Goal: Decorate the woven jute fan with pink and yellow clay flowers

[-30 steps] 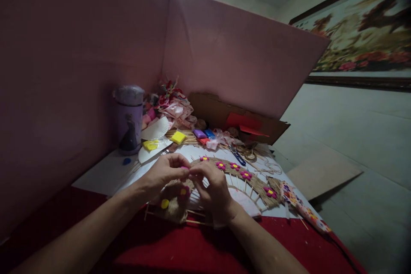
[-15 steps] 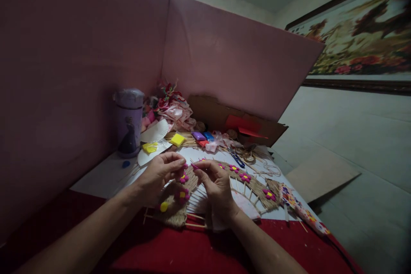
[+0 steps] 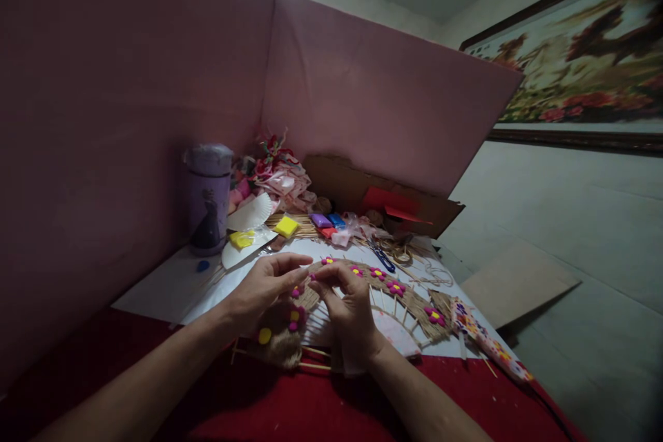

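My left hand (image 3: 264,288) is above the left part of a fan-shaped frame. Its thumb and forefinger are stretched out and apart, with nothing visible between them. My right hand (image 3: 348,304) pinches a tiny bit of magenta clay (image 3: 313,277) between thumb and forefinger, close to the left fingertips. Beneath both hands lies the twine-woven stick fan (image 3: 414,302), its band dotted with magenta clay flowers (image 3: 396,288) with yellow centres. At its lower left is a lone yellow clay disc (image 3: 264,335). My hands hide part of the fan's middle.
Behind the fan are yellow (image 3: 286,226), purple (image 3: 321,220) and blue (image 3: 336,221) clay packs and blue-handled scissors (image 3: 383,257). A lilac tumbler (image 3: 208,200) stands at left. A flower-patterned glue-gun-like tool (image 3: 489,342) with a cord lies at right.
My left thumb and forefinger have parted from their pinch, and the magenta bit there is gone from view. My right hand stays nearly in place, still pinching.
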Motion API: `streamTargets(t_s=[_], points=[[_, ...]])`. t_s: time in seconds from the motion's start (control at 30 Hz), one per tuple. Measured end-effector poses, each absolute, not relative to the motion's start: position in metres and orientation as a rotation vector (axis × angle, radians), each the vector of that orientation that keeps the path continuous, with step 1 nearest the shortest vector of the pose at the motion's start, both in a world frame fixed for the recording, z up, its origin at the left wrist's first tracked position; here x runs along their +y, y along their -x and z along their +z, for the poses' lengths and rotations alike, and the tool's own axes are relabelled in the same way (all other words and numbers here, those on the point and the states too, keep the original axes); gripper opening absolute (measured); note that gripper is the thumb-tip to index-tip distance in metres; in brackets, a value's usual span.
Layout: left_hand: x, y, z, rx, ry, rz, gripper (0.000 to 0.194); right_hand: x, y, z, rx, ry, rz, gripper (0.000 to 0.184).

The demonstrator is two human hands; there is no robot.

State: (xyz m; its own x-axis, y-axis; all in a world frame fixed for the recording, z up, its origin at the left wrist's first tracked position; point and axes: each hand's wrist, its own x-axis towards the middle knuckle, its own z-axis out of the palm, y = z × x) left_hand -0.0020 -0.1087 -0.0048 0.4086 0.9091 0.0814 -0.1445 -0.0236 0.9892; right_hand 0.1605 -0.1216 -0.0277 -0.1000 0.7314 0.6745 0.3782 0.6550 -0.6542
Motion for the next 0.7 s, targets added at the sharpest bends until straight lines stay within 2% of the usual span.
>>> streamTargets(t_s=[0.2,0.6,0.7], points=[[-0.110,-0.002,-0.007,0.808,-1.325,0.968,0.026,-0.124,-0.161,-0.026,-1.779,0.889,0.328,0.012],[-0.105,0.003,-0.013,0.666,-1.324,0.888,0.038,-0.126,-0.161,-0.022,-1.784,0.854,0.283,0.007],[-0.104,0.003,-0.015,0.605,-1.282,0.850,0.031,-0.126,-0.161,-0.023,-1.804,0.835,0.279,0.012]])
